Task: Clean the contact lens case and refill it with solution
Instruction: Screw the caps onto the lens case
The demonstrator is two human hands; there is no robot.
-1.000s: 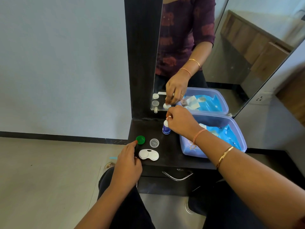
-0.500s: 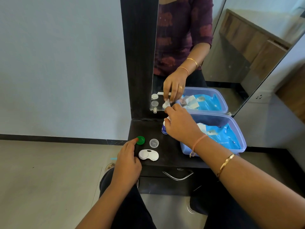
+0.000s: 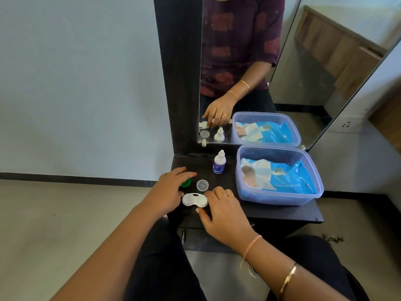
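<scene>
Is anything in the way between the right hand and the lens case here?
Nothing visible does. The right hand is at the right end of the lens case; the clear cap lies beyond the case, not between them.

On the dark flat worktop (image 3: 282, 212), the white twin-well plastic contact lens case (image 3: 194, 200) lies near the front edge, between the left hand (image 3: 168, 190) and the right hand (image 3: 223, 216). Behind it sit the green round cap (image 3: 186, 182), partly under the left hand, and to its right the clear round plastic cap (image 3: 202, 185). The small white plastic solution bottle (image 3: 219, 162) stands further back, before the wall mirror (image 3: 303, 61). The translucent blue plastic tub (image 3: 271, 199) sits to the right of them all.
</scene>
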